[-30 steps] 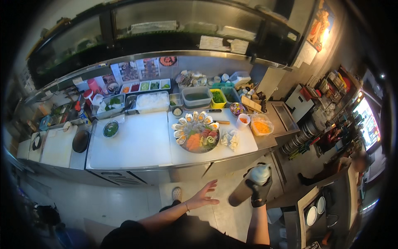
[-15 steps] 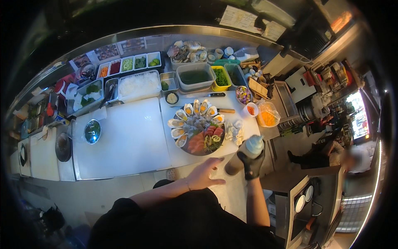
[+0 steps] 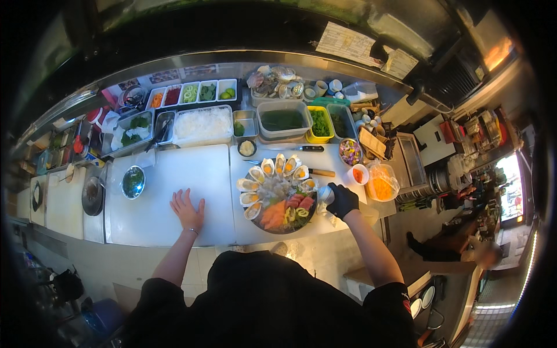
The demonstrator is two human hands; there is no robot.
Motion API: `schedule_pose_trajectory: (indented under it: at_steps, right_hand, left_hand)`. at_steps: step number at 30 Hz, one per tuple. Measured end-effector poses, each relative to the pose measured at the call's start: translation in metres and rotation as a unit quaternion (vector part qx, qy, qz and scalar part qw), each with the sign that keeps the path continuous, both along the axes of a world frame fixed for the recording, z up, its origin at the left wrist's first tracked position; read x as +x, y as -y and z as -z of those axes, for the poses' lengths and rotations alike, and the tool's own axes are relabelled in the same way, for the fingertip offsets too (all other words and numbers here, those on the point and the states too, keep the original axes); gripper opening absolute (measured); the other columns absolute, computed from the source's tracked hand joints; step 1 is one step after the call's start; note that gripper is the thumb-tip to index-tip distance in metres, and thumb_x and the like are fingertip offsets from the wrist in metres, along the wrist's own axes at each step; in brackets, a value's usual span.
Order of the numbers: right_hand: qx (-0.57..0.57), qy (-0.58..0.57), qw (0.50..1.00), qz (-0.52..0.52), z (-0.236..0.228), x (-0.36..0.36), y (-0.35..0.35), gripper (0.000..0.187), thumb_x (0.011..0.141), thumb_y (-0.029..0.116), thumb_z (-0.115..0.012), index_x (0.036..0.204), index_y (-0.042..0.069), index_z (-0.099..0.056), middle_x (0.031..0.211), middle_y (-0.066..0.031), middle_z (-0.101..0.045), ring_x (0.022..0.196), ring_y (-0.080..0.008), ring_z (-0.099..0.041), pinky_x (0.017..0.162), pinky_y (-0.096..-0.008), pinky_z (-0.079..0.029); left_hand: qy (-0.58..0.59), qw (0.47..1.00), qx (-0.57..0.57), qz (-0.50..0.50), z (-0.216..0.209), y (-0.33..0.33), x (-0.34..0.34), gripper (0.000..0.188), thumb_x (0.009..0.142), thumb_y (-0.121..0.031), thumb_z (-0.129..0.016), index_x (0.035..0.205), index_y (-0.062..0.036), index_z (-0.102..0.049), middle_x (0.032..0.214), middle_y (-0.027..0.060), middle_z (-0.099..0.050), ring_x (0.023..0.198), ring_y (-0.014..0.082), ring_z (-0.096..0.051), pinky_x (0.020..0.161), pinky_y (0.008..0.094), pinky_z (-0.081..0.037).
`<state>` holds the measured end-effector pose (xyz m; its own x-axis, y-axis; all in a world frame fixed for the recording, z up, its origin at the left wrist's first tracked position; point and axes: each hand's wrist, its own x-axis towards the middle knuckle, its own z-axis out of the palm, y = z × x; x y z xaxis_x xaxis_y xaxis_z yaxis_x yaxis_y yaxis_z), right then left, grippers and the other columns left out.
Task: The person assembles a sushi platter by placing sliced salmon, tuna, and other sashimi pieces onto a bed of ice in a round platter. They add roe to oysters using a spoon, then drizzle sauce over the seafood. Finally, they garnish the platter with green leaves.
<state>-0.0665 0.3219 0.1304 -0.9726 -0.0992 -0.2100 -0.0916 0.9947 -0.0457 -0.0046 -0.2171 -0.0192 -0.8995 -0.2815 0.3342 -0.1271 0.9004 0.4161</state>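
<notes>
A round dark platter (image 3: 280, 230) sits on the right-hand white cutting board (image 3: 243, 232). Oysters in their shells (image 3: 268, 167) line its far and left rim, with orange salmon slices (image 3: 272, 215), red fish slices (image 3: 300, 201) and green garnish on the near side. At its right edge, my black-gloved right hand (image 3: 343, 201) is wrapped around a pale bottle-like thing (image 3: 326, 195), mostly hidden by the fingers. A crumpled white cloth (image 3: 329, 220) lies beneath, partly covered. My bare left hand (image 3: 188, 210) rests, fingers spread, on the left cutting board (image 3: 168, 174), holding nothing.
Behind the platter lie a black-handled knife (image 3: 312, 148) and a wooden-handled one (image 3: 322, 173). A steel bowl of greens (image 3: 133, 182) stands at left. Along the back are an ice tray (image 3: 203, 123), a yellow tub of greens (image 3: 319, 124) and tubs. A bag of orange food (image 3: 383, 181) sits right.
My right hand has carried the pale bottle-like thing forward and left to the platter's edge. My left hand has moved from in front of my body onto the left board.
</notes>
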Motion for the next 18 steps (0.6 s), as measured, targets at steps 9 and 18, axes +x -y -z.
schedule_pose_trajectory:
  at_steps: [9,18]
  right_hand:
    - [0.132,0.080,0.988,-0.014,-0.018,-0.035,0.020,0.063,0.075,0.020,-0.083,0.134,0.022,-0.064,0.114,-0.0110,-0.075,0.106,-0.0328,-0.076,0.085,-0.0483,-0.061]
    - [0.190,0.112,0.975,-0.028,-0.032,-0.089,0.068,0.063,0.075,0.023,-0.084,0.135,0.020,-0.065,0.113,-0.0104,-0.078,0.102,-0.0320,-0.078,0.083,-0.0476,-0.061]
  left_hand:
    - [0.056,0.997,-0.015,-0.050,0.013,-0.004,-0.004,0.075,0.101,-0.051,-0.068,0.158,-0.0097,-0.043,0.163,0.0198,-0.037,0.160,0.0422,-0.024,0.129,0.0707,-0.010]
    - [0.071,0.996,-0.002,-0.061,0.008,-0.003,-0.007,0.075,0.099,-0.052,-0.071,0.156,-0.0089,-0.046,0.163,0.0191,-0.039,0.159,0.0417,-0.025,0.131,0.0675,-0.009]
